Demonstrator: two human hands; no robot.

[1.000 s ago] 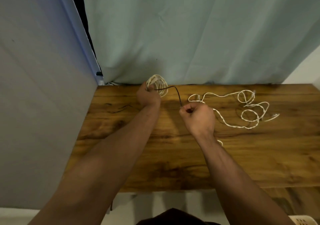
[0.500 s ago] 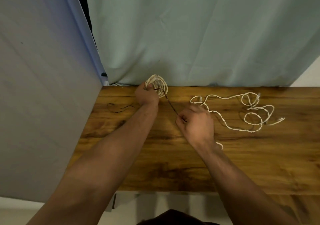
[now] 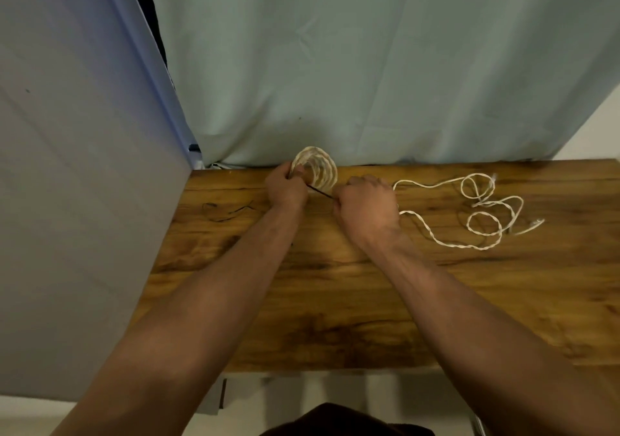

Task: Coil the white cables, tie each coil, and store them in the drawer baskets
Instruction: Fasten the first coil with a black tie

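Observation:
My left hand (image 3: 285, 189) grips a coil of white cable (image 3: 318, 167), holding it upright at the back of the wooden table (image 3: 335, 301). A thin dark tie (image 3: 320, 192) runs from the coil to my right hand (image 3: 367, 202), which pinches its free end close beside the coil. To the right, a second white cable (image 3: 476, 214) lies loose in several loops on the table. No drawer or basket is in view.
A pale green curtain (image 3: 369, 66) hangs behind the table's back edge. A grey wall panel (image 3: 67, 201) borders the table's left side. Thin dark ties (image 3: 228, 211) lie on the wood left of my left hand.
My right hand has moved up and left toward the coil, so the dark tie between the hands is now short. My left hand keeps holding the coil.

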